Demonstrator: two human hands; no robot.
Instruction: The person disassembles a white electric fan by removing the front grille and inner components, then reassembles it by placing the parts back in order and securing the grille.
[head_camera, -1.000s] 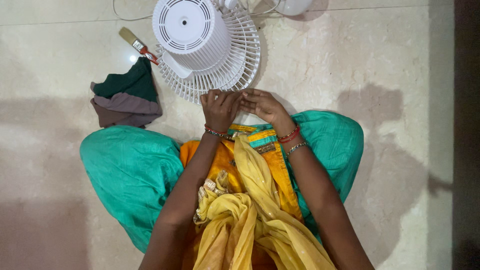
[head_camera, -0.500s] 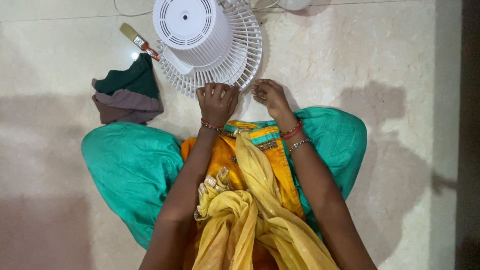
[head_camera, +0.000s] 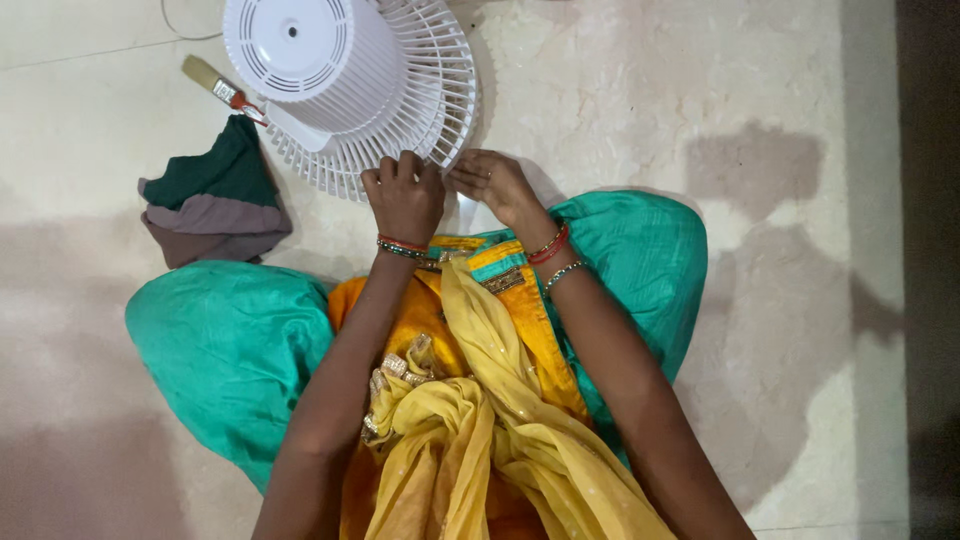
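Note:
A white table fan (head_camera: 330, 70) lies on the floor in front of me, its round motor housing facing up and its ribbed guard (head_camera: 440, 90) spreading beneath it. My left hand (head_camera: 403, 198) is curled at the guard's near rim, fingers bent against the ribs. My right hand (head_camera: 495, 185) rests beside it at the same rim, fingertips touching the guard's lower right edge. What the fingers pinch is hidden. Bangles circle both wrists.
A folded dark green and brown cloth (head_camera: 212, 195) lies on the pale stone floor (head_camera: 700, 90) to the left. A small paintbrush (head_camera: 222, 88) lies beyond it, next to the fan. My crossed legs in teal fabric (head_camera: 225, 345) and a yellow scarf (head_camera: 480, 440) fill the foreground.
Both hands stay at the fan guard's near rim; the left hand has curled tighter onto it and the right hand has drawn in beside the left.

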